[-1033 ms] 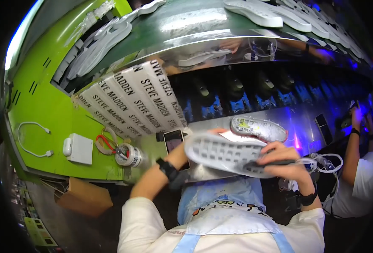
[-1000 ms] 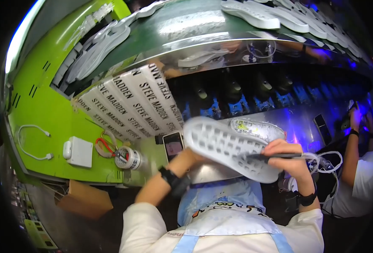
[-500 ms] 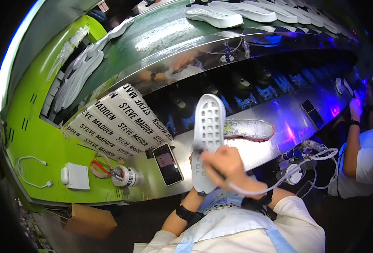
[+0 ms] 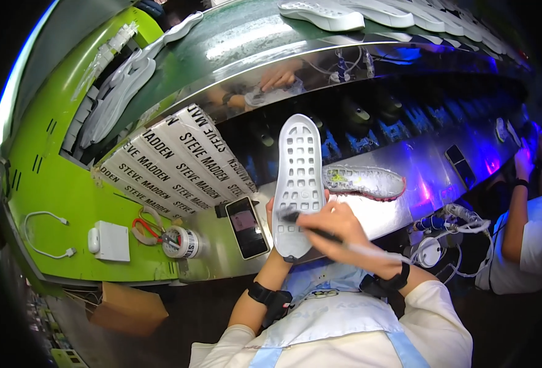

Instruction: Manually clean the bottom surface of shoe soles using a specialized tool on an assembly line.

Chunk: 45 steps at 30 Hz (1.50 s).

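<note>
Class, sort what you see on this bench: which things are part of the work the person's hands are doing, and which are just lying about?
In hand:
- white shoe sole, held upright by the left hand
- dark brush, held in the right hand, tip on the sole

Lying about:
- phone
- tape roll
- red scissors
- second sole on the metal bench
- white adapter

Both forearms rise from the lower edge, bare below pale sleeves, each with a dark band at the wrist. The left hand (image 4: 273, 216) is raised upright, mostly hidden, its fingers curled around what it grips from behind. The right hand (image 4: 338, 232) crosses in front, knuckles up, fingers pinched shut in a writing grip, wrist bent leftward.
</note>
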Available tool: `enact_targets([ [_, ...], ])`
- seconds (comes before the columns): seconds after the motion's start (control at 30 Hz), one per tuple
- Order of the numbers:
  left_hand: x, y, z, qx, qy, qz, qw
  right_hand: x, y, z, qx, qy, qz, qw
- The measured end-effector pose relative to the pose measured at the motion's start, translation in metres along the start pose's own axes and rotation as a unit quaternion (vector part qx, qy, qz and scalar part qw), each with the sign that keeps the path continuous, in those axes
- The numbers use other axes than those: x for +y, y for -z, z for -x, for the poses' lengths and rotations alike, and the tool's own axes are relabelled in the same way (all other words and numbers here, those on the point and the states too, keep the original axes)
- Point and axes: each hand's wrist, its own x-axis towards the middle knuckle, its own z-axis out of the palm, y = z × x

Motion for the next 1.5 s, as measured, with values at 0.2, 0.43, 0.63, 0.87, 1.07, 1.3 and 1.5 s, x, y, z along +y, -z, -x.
enact_targets([
  [0.2,0.009,-0.02,-0.007,0.008,0.034,-0.023,0.999,0.0,0.005,0.001,-0.091,-0.04,-0.1,0.99],
  [0.43,0.022,-0.016,-0.013,-0.081,0.093,-0.051,0.991,-0.011,0.007,0.009,-0.151,-0.122,-0.191,0.962],
  [0.63,0.024,-0.026,-0.019,-0.073,0.117,-0.057,0.989,-0.002,0.015,0.021,-0.214,-0.322,-0.345,0.855],
  [0.87,0.024,-0.034,-0.035,-0.116,0.249,-0.094,0.957,-0.006,0.037,-0.001,-0.28,-0.273,-0.271,0.88],
  [1.07,0.018,-0.052,-0.038,-0.047,0.271,-0.139,0.951,-0.007,0.05,-0.019,-0.32,-0.052,-0.162,0.932],
  [1.3,0.016,-0.059,-0.038,0.132,0.331,-0.373,0.857,0.006,0.061,-0.021,-0.334,0.005,-0.157,0.929],
  [1.5,0.0,-0.137,0.003,0.125,0.195,-0.522,0.821,0.016,0.079,-0.013,-0.293,-0.043,-0.168,0.94],
])
